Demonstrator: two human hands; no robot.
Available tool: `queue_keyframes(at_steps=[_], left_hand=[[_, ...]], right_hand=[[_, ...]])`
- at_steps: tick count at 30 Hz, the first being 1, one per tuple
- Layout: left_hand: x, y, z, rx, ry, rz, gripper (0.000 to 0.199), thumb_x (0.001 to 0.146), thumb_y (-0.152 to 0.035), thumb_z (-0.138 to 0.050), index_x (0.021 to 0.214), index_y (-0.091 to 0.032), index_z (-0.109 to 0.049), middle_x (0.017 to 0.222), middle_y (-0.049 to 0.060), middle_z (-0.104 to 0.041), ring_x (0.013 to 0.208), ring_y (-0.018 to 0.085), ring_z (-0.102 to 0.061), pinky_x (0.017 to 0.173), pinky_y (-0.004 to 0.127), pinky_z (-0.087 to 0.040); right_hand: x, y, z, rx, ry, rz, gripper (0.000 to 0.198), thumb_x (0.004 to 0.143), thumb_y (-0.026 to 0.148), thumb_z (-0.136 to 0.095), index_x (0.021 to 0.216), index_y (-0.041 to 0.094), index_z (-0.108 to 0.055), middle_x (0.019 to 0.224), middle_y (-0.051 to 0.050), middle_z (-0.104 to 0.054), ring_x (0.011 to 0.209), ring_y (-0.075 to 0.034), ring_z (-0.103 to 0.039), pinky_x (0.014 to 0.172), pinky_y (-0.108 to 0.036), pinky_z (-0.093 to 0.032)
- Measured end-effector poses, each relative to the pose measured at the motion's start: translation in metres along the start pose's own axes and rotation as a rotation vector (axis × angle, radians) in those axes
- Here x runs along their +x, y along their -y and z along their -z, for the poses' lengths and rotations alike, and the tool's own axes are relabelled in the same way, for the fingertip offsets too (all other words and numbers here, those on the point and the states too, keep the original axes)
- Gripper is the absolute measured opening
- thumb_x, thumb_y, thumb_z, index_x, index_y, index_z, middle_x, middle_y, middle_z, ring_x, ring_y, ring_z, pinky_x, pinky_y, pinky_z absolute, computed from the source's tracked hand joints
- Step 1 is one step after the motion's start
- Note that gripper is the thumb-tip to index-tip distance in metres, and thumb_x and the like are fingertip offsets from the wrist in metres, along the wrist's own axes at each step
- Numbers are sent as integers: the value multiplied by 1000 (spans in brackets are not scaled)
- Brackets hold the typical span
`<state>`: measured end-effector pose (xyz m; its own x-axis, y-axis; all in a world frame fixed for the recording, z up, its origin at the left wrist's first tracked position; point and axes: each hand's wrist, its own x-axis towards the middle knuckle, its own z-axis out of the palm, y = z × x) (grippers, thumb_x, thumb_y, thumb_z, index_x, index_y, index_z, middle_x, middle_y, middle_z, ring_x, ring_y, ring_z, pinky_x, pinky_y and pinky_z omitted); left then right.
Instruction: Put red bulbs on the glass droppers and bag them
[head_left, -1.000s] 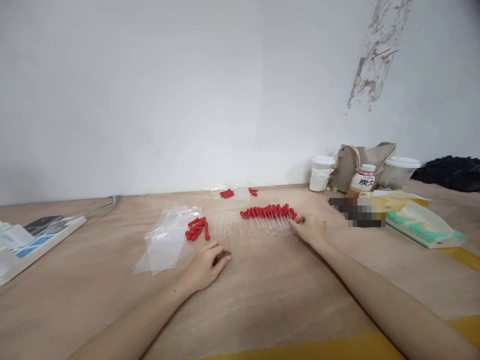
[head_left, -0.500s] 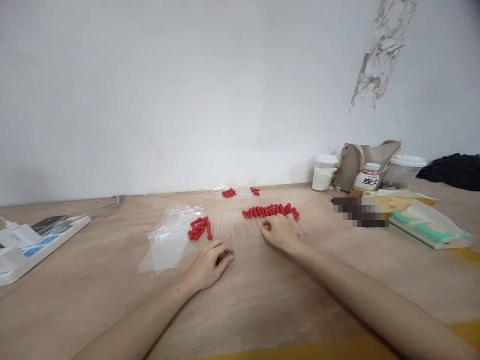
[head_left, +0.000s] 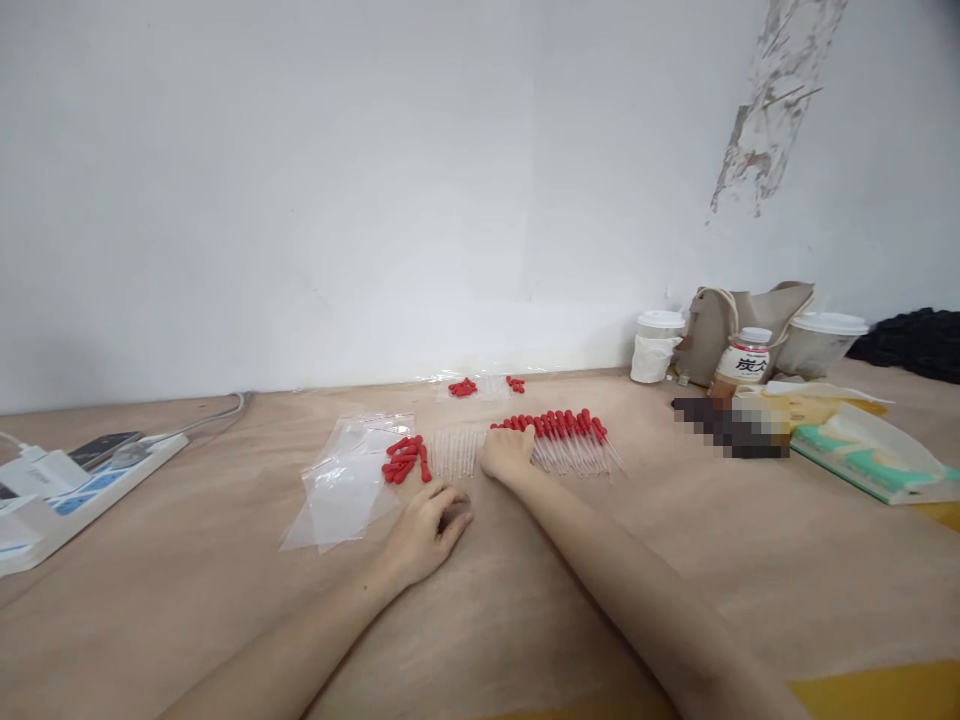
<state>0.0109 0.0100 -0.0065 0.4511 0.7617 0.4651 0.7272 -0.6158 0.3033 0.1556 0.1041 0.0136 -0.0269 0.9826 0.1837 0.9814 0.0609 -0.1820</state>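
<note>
My left hand [head_left: 431, 525] rests on the table with loosely curled fingers, thumb apart, nothing in its grasp. Just beyond it lies a small pile of loose red rubber bulbs [head_left: 406, 459]. Beside these, several thin clear glass tubes [head_left: 454, 453] lie side by side. My right hand [head_left: 510, 454] is closed at the left end of a row of droppers [head_left: 570, 440], clear tubes with red bulbs on their far ends. Its back faces me and hides the fingertips, so what they grip, if anything, cannot be seen.
Clear plastic bags [head_left: 345, 490] lie left of the bulbs. Near the wall is a bag with more bulbs and tubes [head_left: 491, 387]. A power strip [head_left: 97, 495] lies at left. Cups, a bottle [head_left: 742, 365], a grey bag [head_left: 709, 335] and a tissue pack [head_left: 874, 455] stand at right.
My right hand has moved left along the dropper row, from its middle to its left end, uncovering droppers there. My left hand stays in place. The view has shifted slightly.
</note>
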Motion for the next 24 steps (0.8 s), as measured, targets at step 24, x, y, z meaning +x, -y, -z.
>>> queue_keyframes(at_steps=[24], left_hand=[[4,16,18,83,-180,187,27,80,-18,-41,107,-19,-42,92,5,-51,75,17,-52,65,28,-41]], right_hand=[[-89,-94,1,358,-395,466,20,84,23,-38,95,17,-54,85,-5,-63,78,-16,-55,72,-29,-32]])
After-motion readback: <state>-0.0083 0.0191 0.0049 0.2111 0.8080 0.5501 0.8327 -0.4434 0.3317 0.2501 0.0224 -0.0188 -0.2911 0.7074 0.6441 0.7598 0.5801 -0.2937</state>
